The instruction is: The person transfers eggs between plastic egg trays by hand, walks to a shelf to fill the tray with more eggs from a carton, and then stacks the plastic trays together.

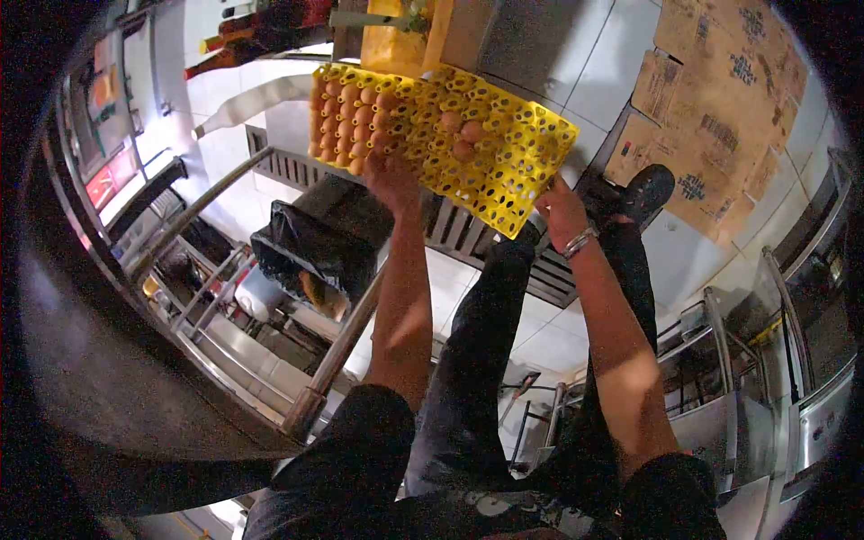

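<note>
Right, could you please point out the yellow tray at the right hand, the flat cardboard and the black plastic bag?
Yellow tray (537,142): head view, egg-free part.
Flat cardboard (715,99): head view, broad upper face.
Black plastic bag (284,236): head view, crumpled side.

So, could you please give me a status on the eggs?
Left hand by packed eggs. Right hand holding corner of yellow tray, mostly empty. Nothing visibly in the way.

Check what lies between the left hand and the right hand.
In the head view, a stretch of yellow egg tray, its cups holding no eggs, spans from left hand to right hand.
</note>
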Demonstrator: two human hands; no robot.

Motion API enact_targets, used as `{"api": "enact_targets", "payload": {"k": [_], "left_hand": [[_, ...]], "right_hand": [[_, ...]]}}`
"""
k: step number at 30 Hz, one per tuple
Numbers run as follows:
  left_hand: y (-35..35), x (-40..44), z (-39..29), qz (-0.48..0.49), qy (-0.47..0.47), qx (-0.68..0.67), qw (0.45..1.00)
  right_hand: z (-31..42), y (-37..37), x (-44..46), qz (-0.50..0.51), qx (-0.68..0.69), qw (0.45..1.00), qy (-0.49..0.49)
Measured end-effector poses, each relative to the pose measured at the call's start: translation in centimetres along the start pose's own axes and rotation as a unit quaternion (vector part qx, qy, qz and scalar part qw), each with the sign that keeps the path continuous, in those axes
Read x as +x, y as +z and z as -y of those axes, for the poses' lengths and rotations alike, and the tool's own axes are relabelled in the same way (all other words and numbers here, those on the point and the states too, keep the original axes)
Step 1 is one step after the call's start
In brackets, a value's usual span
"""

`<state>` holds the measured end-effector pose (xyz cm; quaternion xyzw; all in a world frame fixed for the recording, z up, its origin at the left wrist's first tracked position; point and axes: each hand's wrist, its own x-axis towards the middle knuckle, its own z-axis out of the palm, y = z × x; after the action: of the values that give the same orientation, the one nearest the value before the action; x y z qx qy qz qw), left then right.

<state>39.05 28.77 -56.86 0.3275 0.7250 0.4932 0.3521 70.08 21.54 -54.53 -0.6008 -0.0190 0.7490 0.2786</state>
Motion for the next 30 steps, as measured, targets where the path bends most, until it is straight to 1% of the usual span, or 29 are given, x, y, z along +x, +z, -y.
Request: {"api": "enact_targets", "payload": {"k": [1, 2, 3, 4, 5, 7, 8, 9, 10, 11, 12, 13, 15, 16, 17, 18, 19, 20, 21, 22, 23, 24, 25, 26, 27, 28, 29, 30], "left_hand": [[-2.2, 0.3, 2.2, -0.033, -0.016, -0.068, 0.997], [-4.2, 0.1, 4.2, -0.048, -0.018, 0.064, 0.997], [-4.9, 0.1, 4.7, -0.054, -0.019, 0.129, 0.99], [-5.7, 0.1, 5.1, -0.06, -0.021, 0.194, 0.979], [-5.8, -0.1, 4.9, -0.041, 0.021, 0.321, 0.946], [-4.5, -0.7, 2.8, -0.019, 0.06, 0.44, 0.896], [-2.3, -0.9, -0.4, 0.006, 0.049, 0.525, 0.85], [-1.2, -1.0, -2.2, 0.03, 0.037, 0.604, 0.795], [-1.5, -0.8, -1.6, 0.03, 0.035, 0.605, 0.795], [-1.6, -0.2, -1.0, 0.018, 0.065, 0.602, 0.796], [-1.9, 0.1, -0.6, 0.004, 0.095, 0.599, 0.795], [-2.2, -0.1, -0.2, 0.003, 0.094, 0.599, 0.795], [-1.8, -0.3, -1.0, -0.029, 0.052, 0.574, 0.817], [-1.7, -0.2, -1.0, -0.029, 0.053, 0.573, 0.817], [-1.9, 0.0, -0.6, -0.03, 0.103, 0.552, 0.827], [-2.1, 0.0, -0.3, -0.031, 0.153, 0.528, 0.835], [-2.4, 0.0, 0.0, -0.03, 0.152, 0.529, 0.834], [-1.9, 0.0, -0.9, -0.013, 0.099, 0.555, 0.826], [-1.8, 0.0, -1.1, 0.004, 0.046, 0.578, 0.815], [-1.7, 0.2, -1.3, 0.004, 0.046, 0.578, 0.815], [-1.7, 0.5, -1.0, 0.007, 0.034, 0.582, 0.813], [-1.8, 0.7, -0.9, 0.01, 0.022, 0.586, 0.81], [-1.9, 0.6, -0.7, 0.01, 0.022, 0.586, 0.81], [-1.8, 0.5, -0.6, -0.012, 0.064, 0.51, 0.857], [-1.6, 0.4, -0.5, -0.034, 0.104, 0.43, 0.896], [-1.5, 0.2, -0.4, -0.033, 0.105, 0.43, 0.896], [-1.1, -0.1, -0.7, -0.043, 0.061, 0.28, 0.957], [-1.0, -0.2, -1.3, -0.046, 0.039, 0.203, 0.977]], "right_hand": [[0.5, 0.3, -0.5, -0.013, 0.008, 1.0, -0.004], [0.3, 0.1, -0.7, -0.013, 0.008, 1.0, -0.004], [0.4, -0.2, -0.8, -0.004, -0.123, 0.989, -0.086], [0.4, -0.3, -0.8, 0.003, -0.189, 0.974, -0.125], [0.6, -0.4, -0.9, 0.004, -0.253, 0.953, -0.165], [1.8, 0.1, -1.4, -0.009, -0.326, 0.934, -0.148], [2.0, 0.0, -1.4, -0.014, -0.35, 0.926, -0.141], [1.9, -0.2, -1.3, -0.01, -0.392, 0.908, -0.149], [2.0, -0.2, -1.4, -0.008, -0.412, 0.898, -0.152], [2.2, 0.0, -1.7, -0.005, -0.433, 0.888, -0.155], [2.5, 0.1, -2.0, -0.006, -0.477, 0.856, -0.198], [2.7, 0.3, -2.3, -0.006, -0.519, 0.821, -0.239], [2.2, 0.2, -1.9, -0.012, -0.525, 0.82, -0.231], [1.9, 0.0, -1.7, -0.019, -0.53, 0.819, -0.22], [2.1, 0.2, -1.7, -0.019, -0.53, 0.819, -0.218], [2.6, 0.6, -1.8, -0.019, -0.347, 0.93, -0.115], [2.5, 0.6, -1.8, -0.013, -0.248, 0.967, -0.059], [2.2, 0.5, -1.6, -0.019, -0.145, 0.989, -0.004], [1.0, 0.0, -1.0, -0.016, -0.292, 0.951, -0.104], [-0.1, -0.5, -0.5, -0.012, -0.43, 0.88, -0.2], [0.7, -0.2, -0.8, -0.012, -0.43, 0.88, -0.201], [2.2, 0.3, -1.4, -0.012, -0.336, 0.937, -0.095], [2.8, 0.6, -1.8, -0.009, -0.286, 0.957, -0.04], [3.1, 0.6, -2.1, -0.012, -0.234, 0.972, 0.014], [3.0, 0.5, -2.4, -0.003, -0.355, 0.927, -0.119], [3.1, 0.4, -2.6, 0.006, -0.462, 0.852, -0.247], [2.7, 0.1, -2.3, 0.006, -0.462, 0.852, -0.247], [2.4, -0.2, -1.7, 0.022, -0.517, 0.827, -0.22]]}}
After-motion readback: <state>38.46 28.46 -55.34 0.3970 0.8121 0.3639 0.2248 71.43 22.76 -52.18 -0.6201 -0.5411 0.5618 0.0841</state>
